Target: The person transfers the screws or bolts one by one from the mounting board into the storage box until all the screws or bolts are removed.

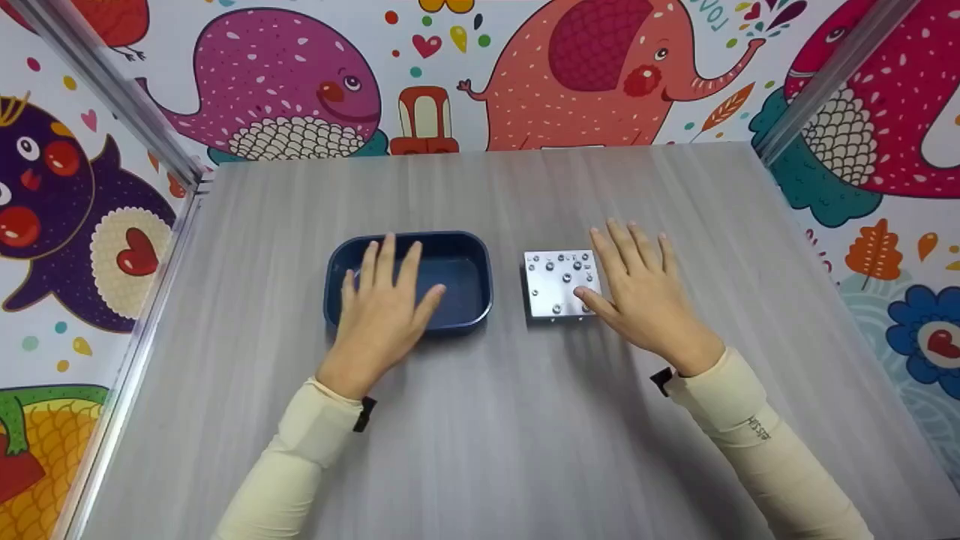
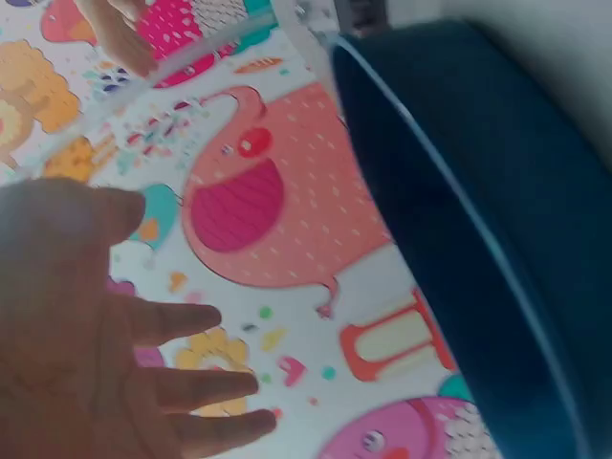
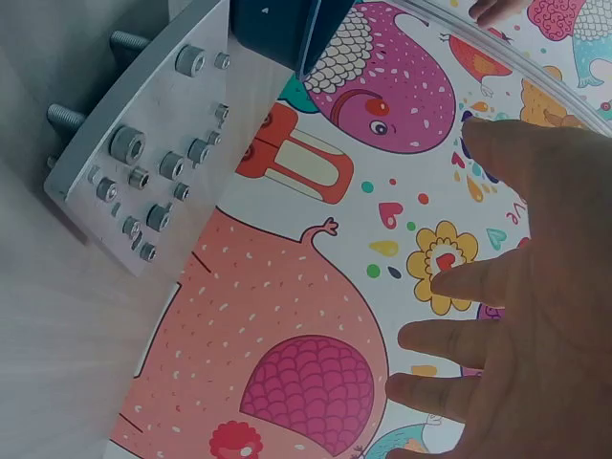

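A dark blue rectangular tray point(image 1: 461, 247) with rounded corners sits left of centre on the table. Over its left half my left hand point(image 1: 381, 315) hovers, fingers straight and spread, holding nothing; the left wrist view shows it apart from the tray's wall point(image 2: 516, 172). To the right lies a silver metal plate point(image 1: 547, 289) fitted with several hex-socket screws, some of them poking out at its back in the right wrist view, where the plate point(image 3: 143, 143) looks raised. My right hand point(image 1: 645, 300) hangs over the plate's right edge with fingers spread, gripping nothing.
The grey wood-grain table point(image 1: 480, 450) runs up to back and side walls printed with cartoon animals. Metal posts point(image 1: 112, 90) stand at the corners. A black clip point(image 1: 364, 415) is on the left sleeve, and another point(image 1: 661, 381) is by the right cuff.
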{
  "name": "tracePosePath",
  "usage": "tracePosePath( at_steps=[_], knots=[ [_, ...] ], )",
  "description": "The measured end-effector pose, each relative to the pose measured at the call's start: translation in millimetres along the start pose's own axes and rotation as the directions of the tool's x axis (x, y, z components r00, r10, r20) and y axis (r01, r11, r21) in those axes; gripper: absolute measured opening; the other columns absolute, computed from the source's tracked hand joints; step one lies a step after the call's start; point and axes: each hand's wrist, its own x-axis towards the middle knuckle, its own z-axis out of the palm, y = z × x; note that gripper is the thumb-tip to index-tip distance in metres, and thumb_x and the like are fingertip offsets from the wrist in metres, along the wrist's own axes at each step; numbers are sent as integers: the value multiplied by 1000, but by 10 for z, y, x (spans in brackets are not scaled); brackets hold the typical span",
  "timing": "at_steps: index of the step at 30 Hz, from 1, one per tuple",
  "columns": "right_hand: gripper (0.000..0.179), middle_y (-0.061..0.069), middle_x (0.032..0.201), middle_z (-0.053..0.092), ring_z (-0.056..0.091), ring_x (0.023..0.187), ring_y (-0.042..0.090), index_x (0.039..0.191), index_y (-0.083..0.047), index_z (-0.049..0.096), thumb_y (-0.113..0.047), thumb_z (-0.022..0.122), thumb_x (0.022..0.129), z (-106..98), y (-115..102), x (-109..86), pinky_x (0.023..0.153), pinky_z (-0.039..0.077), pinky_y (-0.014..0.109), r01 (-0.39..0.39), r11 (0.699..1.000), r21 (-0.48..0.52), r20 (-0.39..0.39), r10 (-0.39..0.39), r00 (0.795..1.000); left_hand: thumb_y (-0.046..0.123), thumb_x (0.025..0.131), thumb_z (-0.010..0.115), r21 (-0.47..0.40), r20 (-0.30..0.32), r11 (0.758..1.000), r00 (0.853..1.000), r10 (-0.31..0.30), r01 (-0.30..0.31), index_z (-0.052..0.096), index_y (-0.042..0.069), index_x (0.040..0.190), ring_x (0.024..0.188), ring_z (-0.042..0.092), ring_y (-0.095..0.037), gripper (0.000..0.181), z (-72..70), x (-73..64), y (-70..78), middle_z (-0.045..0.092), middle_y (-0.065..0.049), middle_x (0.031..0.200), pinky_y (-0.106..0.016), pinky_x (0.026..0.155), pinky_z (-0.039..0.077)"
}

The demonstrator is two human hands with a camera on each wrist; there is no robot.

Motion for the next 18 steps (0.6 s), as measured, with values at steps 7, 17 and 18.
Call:
tracePosePath(
  at_steps=[7, 17, 18],
  knots=[
    [78, 22, 159, 26, 21, 145, 46, 157, -6, 27, -48, 55, 99, 37, 54, -11, 115, 6, 66, -8, 1000, 13, 6, 8, 1000, 42, 105, 46, -26, -45, 995, 994, -98, 97, 35, 5, 154, 144, 22, -46, 63, 63, 4, -481, 24, -28, 158, -72, 102, 31],
    [79, 21, 159, 28, 22, 144, 45, 156, -6, 30, -47, 60, 97, 95, 100, -9, 114, 12, 67, -19, 1000, -14, 40, 20, 999, 27, 104, 52, -71, -82, 979, 977, -198, 192, 35, -5, 150, 134, 33, -54, 58, 201, -28, -978, 26, -36, 152, -70, 89, 44],
    [78, 21, 159, 29, 22, 144, 45, 156, -6, 30, -46, 62, 96, 104, 104, -11, 114, 12, 67, -19, 1000, -14, 41, 19, 999, 25, 104, 53, -85, -79, 975, 974, -210, 203, 34, -5, 150, 133, 32, -54, 58, 221, -29, -1012, 27, -36, 152, -69, 91, 44]
  ],
)
